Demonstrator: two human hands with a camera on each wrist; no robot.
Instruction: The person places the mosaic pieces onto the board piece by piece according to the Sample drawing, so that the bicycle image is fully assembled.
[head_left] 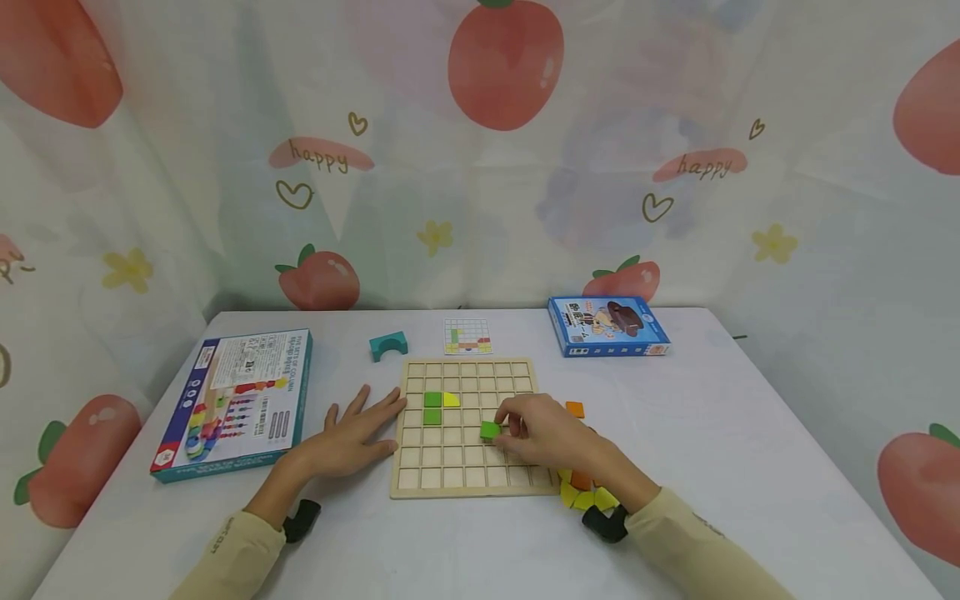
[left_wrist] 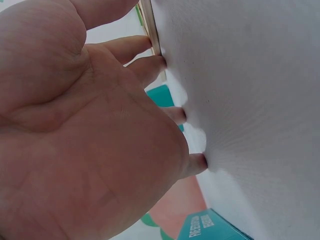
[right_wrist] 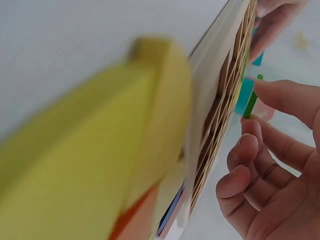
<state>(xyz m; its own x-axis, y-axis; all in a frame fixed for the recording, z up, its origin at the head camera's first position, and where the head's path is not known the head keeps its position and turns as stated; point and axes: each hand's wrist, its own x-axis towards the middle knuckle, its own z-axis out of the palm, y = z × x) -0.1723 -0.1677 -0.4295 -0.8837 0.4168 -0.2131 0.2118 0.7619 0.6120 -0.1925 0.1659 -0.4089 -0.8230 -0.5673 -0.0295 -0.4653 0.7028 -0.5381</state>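
The right hand [head_left: 551, 433] pinches a green tile [head_left: 490, 430], likely light, stiff, best held by opposite edges; the left hand [head_left: 351, 435] splays its fingers.

There was room along the table's [head_left: 750, 458] right edge. The big box [head_left: 238, 400] blocked the way by the left edge, the blue box [head_left: 609, 325] sat at the back edge, and yellow blocks [head_left: 583, 500] crowded the board's [head_left: 450, 492] front right corner.

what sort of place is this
Probably a small play or puzzle corner: a wooden grid board on a white table, a blue picture box, and a cartoon fruit-print backdrop behind.
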